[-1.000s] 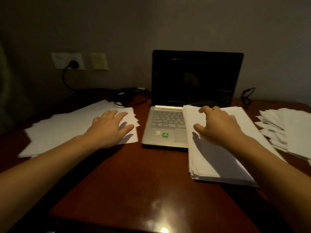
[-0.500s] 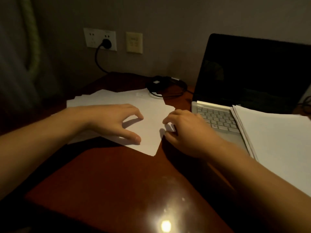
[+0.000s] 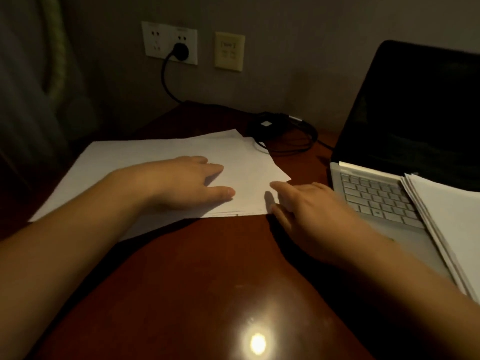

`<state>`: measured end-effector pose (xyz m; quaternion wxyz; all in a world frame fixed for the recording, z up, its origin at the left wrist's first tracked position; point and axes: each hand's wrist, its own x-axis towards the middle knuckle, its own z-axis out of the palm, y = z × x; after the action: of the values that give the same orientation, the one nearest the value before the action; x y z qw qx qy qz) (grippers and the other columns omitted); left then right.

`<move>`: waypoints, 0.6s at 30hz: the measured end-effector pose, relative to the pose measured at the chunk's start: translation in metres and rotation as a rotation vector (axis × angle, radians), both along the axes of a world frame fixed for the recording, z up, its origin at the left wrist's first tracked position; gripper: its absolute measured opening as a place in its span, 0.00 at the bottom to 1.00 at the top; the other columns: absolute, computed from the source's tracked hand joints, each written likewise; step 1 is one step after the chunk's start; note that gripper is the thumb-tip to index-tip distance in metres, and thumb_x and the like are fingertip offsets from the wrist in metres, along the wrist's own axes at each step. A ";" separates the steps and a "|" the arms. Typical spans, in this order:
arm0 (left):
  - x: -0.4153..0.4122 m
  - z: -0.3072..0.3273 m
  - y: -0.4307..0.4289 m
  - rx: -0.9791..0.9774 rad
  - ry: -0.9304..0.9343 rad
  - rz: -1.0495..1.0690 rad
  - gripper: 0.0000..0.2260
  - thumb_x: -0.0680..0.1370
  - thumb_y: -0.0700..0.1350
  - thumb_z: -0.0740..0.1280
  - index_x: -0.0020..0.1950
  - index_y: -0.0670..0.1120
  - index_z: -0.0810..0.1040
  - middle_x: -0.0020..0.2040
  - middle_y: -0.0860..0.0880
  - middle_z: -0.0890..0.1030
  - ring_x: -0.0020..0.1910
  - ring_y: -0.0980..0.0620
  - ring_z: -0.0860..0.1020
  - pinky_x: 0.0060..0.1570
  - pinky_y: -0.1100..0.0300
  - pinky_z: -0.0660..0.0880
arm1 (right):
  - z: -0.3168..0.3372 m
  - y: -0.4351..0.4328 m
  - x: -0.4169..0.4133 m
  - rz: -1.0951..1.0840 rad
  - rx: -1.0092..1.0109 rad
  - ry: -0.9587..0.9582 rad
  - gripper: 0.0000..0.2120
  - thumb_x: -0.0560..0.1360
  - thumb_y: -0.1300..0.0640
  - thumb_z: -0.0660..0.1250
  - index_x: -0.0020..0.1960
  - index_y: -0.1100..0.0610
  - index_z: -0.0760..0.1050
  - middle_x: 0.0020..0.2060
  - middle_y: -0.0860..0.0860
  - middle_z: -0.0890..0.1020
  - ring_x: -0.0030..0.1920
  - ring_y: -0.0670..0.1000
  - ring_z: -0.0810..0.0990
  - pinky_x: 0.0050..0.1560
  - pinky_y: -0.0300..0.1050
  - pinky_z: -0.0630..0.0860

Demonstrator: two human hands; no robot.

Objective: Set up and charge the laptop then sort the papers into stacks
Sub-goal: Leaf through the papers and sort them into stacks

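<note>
Left grip (image 3: 181,183) lies palm down, fingers straight & close together, aimed fwd-right, thumb (image 3: 220,192) spread out on the near side. Right grip (image 3: 314,214) also palm down, index finger (image 3: 279,185) stretched fwd-left, its thumb spread below, other fingers loosely bent. Forearms (image 3: 78,242) bare, coming in from the lower corners & converging. Grips near each other, not touching.

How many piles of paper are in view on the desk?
2. One pile lies at the left under the left hand, with the right hand at its corner. The other stack rests on the right side of the laptop. More may lie beyond the frame.
</note>
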<state>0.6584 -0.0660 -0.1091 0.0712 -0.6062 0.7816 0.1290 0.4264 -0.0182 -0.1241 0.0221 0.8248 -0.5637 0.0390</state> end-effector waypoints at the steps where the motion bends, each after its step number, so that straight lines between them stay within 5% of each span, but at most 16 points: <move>1: -0.003 -0.002 0.001 -0.006 0.002 -0.002 0.36 0.77 0.72 0.53 0.82 0.62 0.48 0.83 0.54 0.47 0.82 0.49 0.49 0.78 0.45 0.50 | 0.004 0.001 0.001 0.013 -0.026 0.007 0.20 0.83 0.44 0.50 0.72 0.48 0.64 0.56 0.47 0.81 0.57 0.50 0.79 0.66 0.48 0.68; 6: -0.006 -0.007 0.001 -0.073 0.006 -0.120 0.33 0.77 0.72 0.55 0.80 0.67 0.49 0.83 0.56 0.45 0.82 0.50 0.44 0.79 0.41 0.45 | 0.007 0.007 0.004 0.050 -0.020 -0.052 0.19 0.83 0.45 0.53 0.72 0.47 0.65 0.62 0.47 0.77 0.61 0.50 0.75 0.62 0.45 0.72; 10: -0.016 0.000 0.008 -0.177 0.059 -0.325 0.31 0.74 0.72 0.61 0.75 0.66 0.65 0.77 0.58 0.62 0.74 0.55 0.61 0.69 0.54 0.65 | 0.004 0.007 -0.004 0.032 0.040 -0.062 0.16 0.83 0.47 0.52 0.69 0.47 0.67 0.55 0.47 0.80 0.55 0.51 0.77 0.53 0.47 0.76; 13: -0.025 0.002 0.013 -0.143 0.045 -0.408 0.31 0.74 0.70 0.63 0.76 0.63 0.67 0.75 0.59 0.67 0.72 0.57 0.66 0.65 0.61 0.67 | 0.009 0.009 -0.013 0.005 0.047 -0.120 0.19 0.83 0.47 0.55 0.73 0.45 0.64 0.59 0.46 0.81 0.55 0.48 0.79 0.54 0.48 0.78; 18: -0.032 0.000 0.015 -0.204 0.116 -0.460 0.21 0.81 0.54 0.65 0.75 0.58 0.71 0.71 0.59 0.75 0.65 0.58 0.74 0.65 0.58 0.72 | 0.016 0.022 -0.026 -0.038 0.039 -0.235 0.18 0.81 0.51 0.60 0.71 0.46 0.68 0.61 0.45 0.80 0.55 0.44 0.79 0.56 0.41 0.78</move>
<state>0.6264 -0.0509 -0.1087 -0.0077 -0.4080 0.9106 0.0646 0.4002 0.0034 -0.1084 -0.0593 0.8040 -0.5785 0.1241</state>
